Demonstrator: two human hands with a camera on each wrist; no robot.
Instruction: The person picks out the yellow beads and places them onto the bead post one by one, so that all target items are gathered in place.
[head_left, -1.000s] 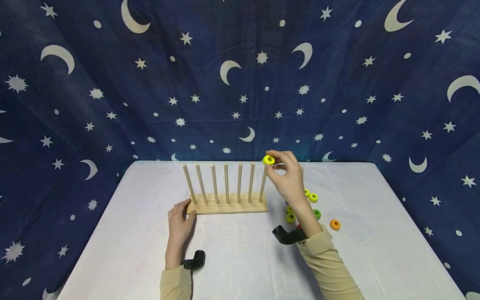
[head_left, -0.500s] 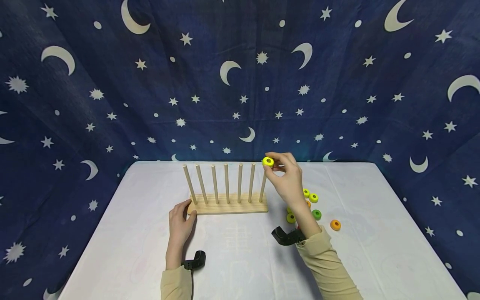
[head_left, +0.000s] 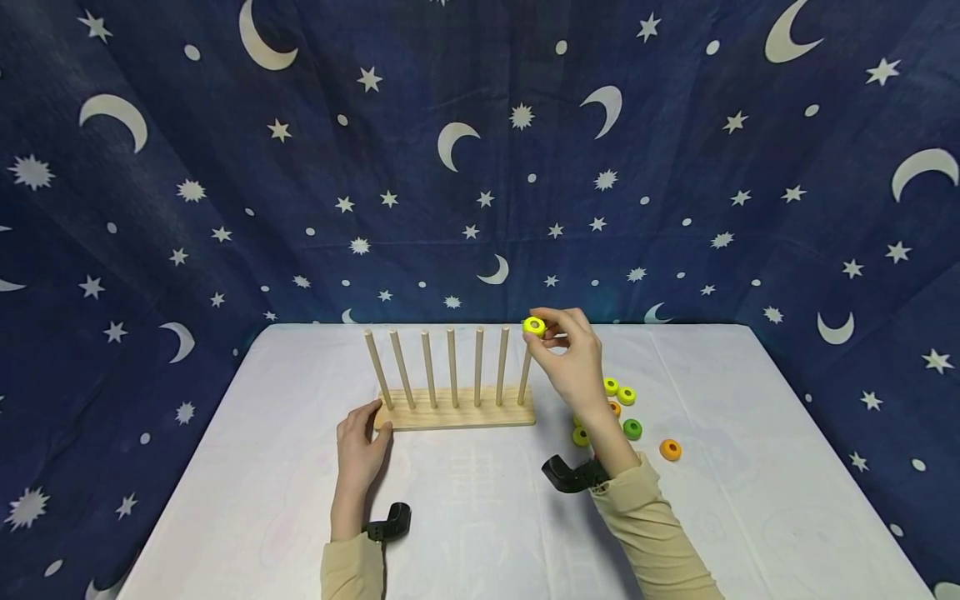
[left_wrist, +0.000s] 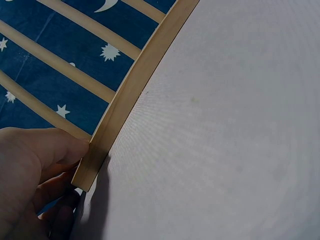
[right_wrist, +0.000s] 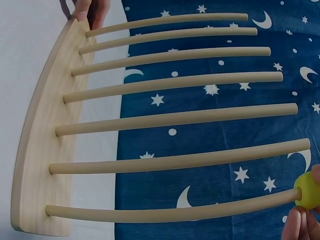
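Observation:
My right hand [head_left: 573,358] pinches a yellow bead [head_left: 534,327] between thumb and fingers at the top of the rightmost peg. In the right wrist view, the tip of that peg [right_wrist: 175,214] meets the hole of the yellow bead [right_wrist: 307,191]. The wooden peg rack [head_left: 465,417] has a flat base with several upright pegs in a row. At its left end, my left hand [head_left: 361,446] grips the base, thumb on the near side. The left wrist view shows the thumb [left_wrist: 65,145] against the base edge [left_wrist: 125,100], with the fingers partly hidden behind it.
Right of the rack lie loose beads: yellow beads [head_left: 626,396], a green bead [head_left: 632,429] and an orange bead [head_left: 671,450] among them. My right forearm hides some. A white cloth [head_left: 465,517] covers the table; a dark blue star-patterned curtain [head_left: 420,150] stands behind.
My right hand has lowered slightly and shifted a little left with the yellow bead, which has come down at the rightmost peg's top. The left hand stays on the rack.

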